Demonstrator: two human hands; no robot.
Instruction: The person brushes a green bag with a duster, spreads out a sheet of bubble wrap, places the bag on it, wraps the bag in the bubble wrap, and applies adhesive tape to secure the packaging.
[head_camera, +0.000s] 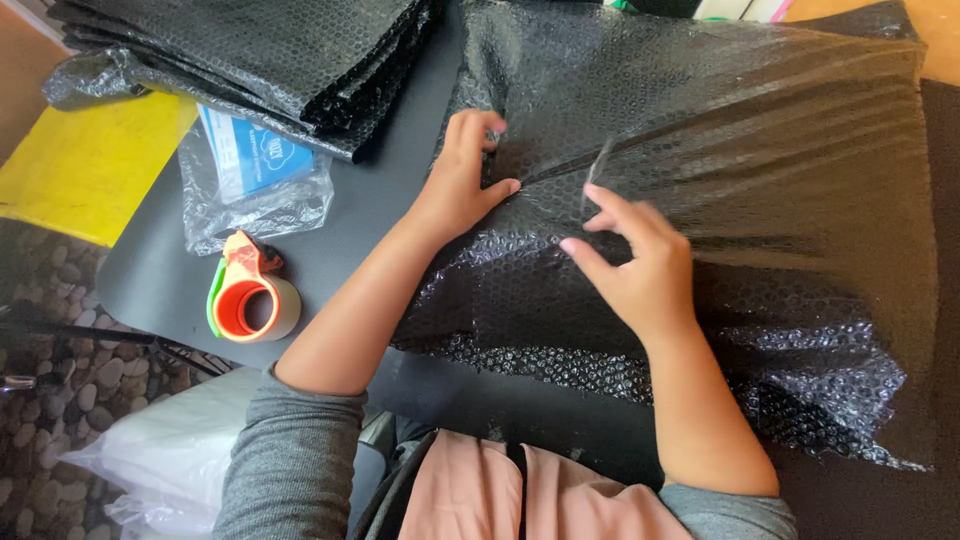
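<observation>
While hands press bubble wrap (760, 200), a tape dispenser (250, 295) (orange) lies beside.

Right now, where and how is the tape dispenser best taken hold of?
Take the tape dispenser around its round orange roll, coming from above: it lies flat on the table with that side up and open space around it. Both hands are on the bubble wrap.
</observation>
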